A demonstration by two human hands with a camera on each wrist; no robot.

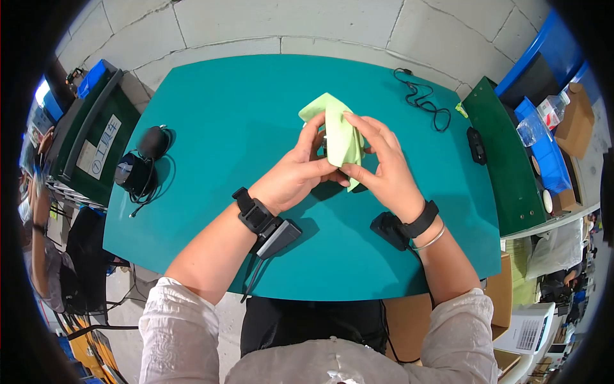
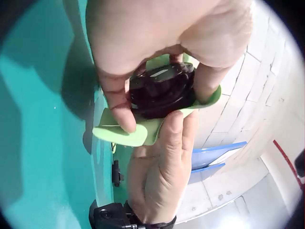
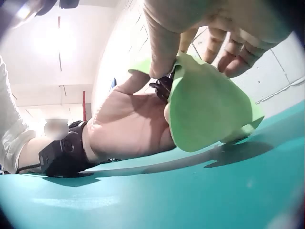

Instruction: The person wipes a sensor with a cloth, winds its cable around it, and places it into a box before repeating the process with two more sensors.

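Above the teal table (image 1: 211, 121), left hand (image 1: 293, 174) grips a small glossy black lens-like piece (image 2: 162, 90), right hand (image 1: 384, 168) pinching soft green cloth (image 1: 340, 133) round it; judged light, slippery, scratch-prone, best held by rim.

I wore a pale, crinkled shirt, its left sleeve (image 1: 182, 326) and right sleeve (image 1: 457, 333) ending near the elbows. Behind my left hand (image 1: 294, 173) sat a broad black strap (image 1: 254, 211) carrying a dark grey camera block (image 1: 278, 238) with a thin black cable (image 1: 252, 278). Behind my right hand (image 1: 384, 173) were a black band (image 1: 420, 221), a black camera (image 1: 387, 229) and a slim silver bangle (image 1: 432, 240).
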